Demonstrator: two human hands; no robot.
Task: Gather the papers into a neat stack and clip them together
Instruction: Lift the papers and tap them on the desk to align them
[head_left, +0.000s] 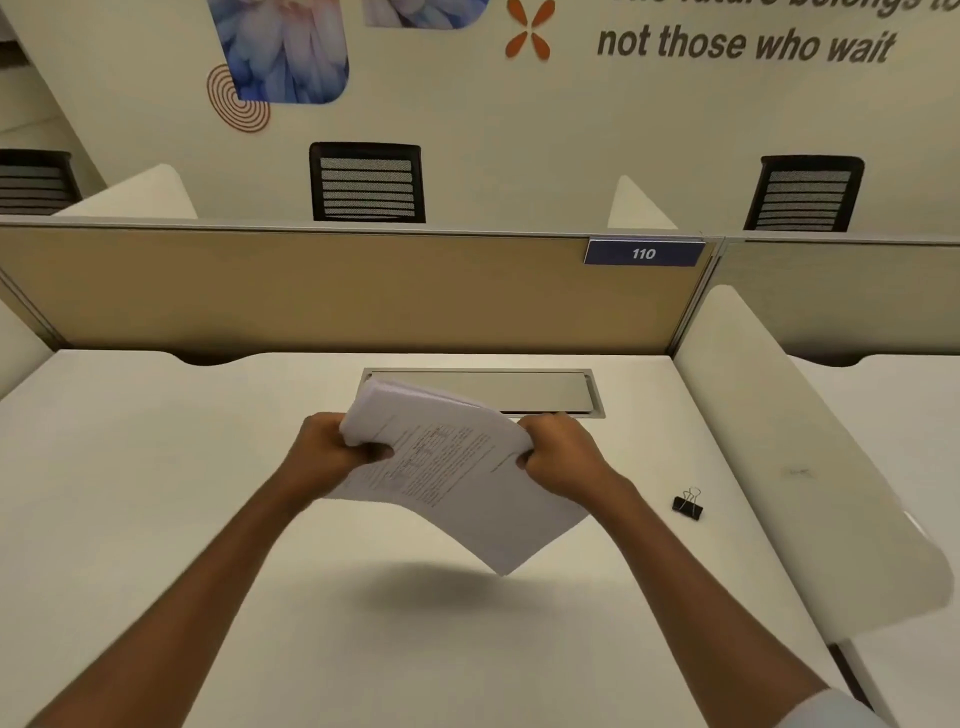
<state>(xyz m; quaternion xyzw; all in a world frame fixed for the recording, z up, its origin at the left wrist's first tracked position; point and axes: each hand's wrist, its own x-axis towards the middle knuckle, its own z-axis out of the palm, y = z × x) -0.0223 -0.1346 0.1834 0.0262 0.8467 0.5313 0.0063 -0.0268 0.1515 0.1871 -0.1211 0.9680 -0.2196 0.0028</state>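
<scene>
The left hand (327, 452) and right hand (561, 460) each grip a side of the papers (457, 483), held bowed above the worktop (156, 519); their fingertips are hidden by sheets; the print is unreadable; the binder clip (688, 505) lies well apart, rightward.

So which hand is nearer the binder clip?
The right hand; the binder clip lies on the desk to its right, the left hand beyond the papers.

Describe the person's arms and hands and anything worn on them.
The left hand and right hand are ungloved. Both forearms are bare, no watch or band at either wrist. A pale sleeve shows only by the right upper arm.
</scene>
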